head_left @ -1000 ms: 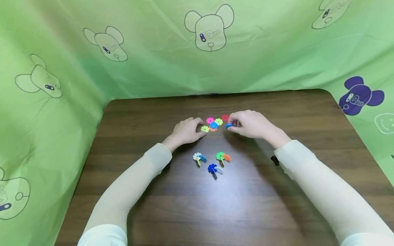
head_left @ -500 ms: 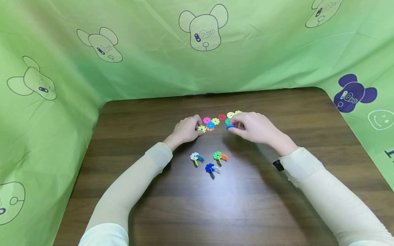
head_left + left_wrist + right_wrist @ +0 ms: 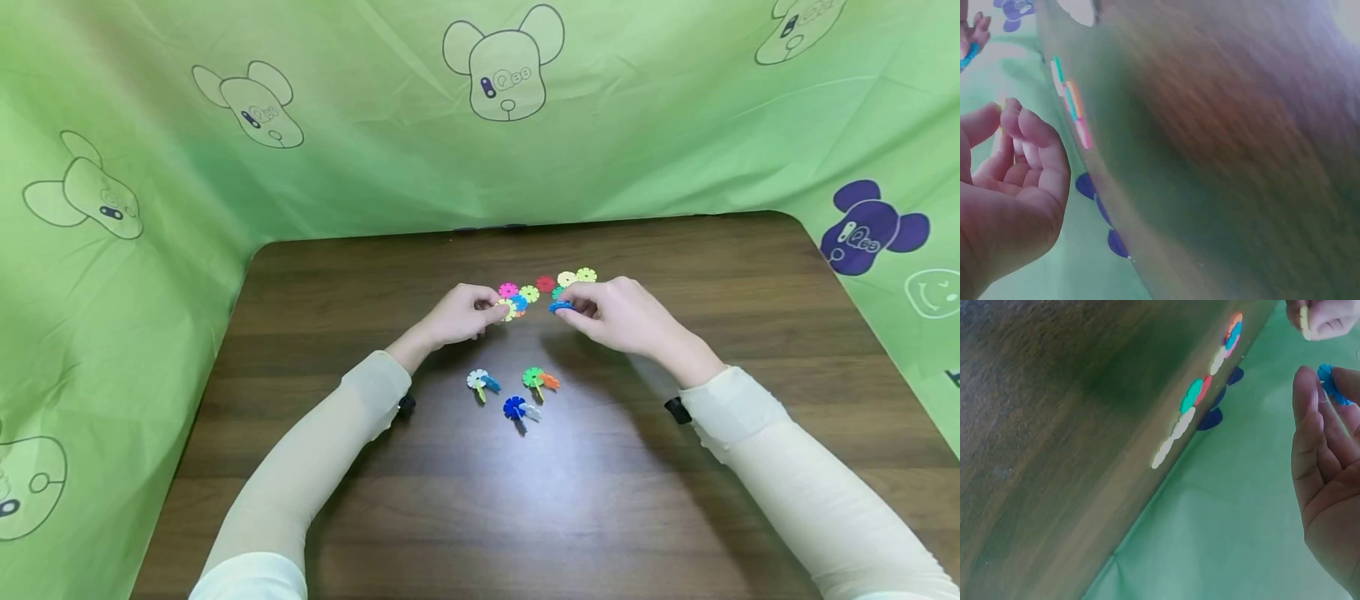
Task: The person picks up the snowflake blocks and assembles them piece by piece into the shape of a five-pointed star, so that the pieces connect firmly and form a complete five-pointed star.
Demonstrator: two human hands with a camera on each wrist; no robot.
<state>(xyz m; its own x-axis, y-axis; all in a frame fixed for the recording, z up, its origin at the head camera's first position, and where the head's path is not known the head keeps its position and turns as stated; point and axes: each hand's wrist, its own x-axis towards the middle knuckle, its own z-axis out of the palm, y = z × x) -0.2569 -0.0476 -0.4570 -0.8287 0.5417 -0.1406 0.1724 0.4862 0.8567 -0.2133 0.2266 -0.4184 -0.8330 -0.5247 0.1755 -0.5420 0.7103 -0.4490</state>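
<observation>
Pinching a yellow disc (image 3: pixel 509 310) between thumb and fingers of my left hand (image 3: pixel 462 315), I hold it across from a blue piece (image 3: pixel 560 307) pinched in my right hand (image 3: pixel 621 313); the two are near each other but apart, and whether the blue piece is one disc or several I cannot tell. I take the step in hand to be bringing them together to join, since a white cluster (image 3: pixel 477 379), a green cluster (image 3: pixel 533 377) and a dark blue cluster (image 3: pixel 514 407), all of interlocked discs, lie nearer me than either grip. The next move, I judge, calls for turning one edge-on to the other, matching slot to slot, and pressing without letting either slip. A pink disc (image 3: pixel 508 290) and a lime disc (image 3: pixel 529 293) lie just beyond my left grip, a red disc (image 3: pixel 545 284) beyond the gap between my hands, a cream disc (image 3: pixel 567 278) just beyond my right grip. No container shows; these loose discs lie straight on the table (image 3: pixel 420 500)
</observation>
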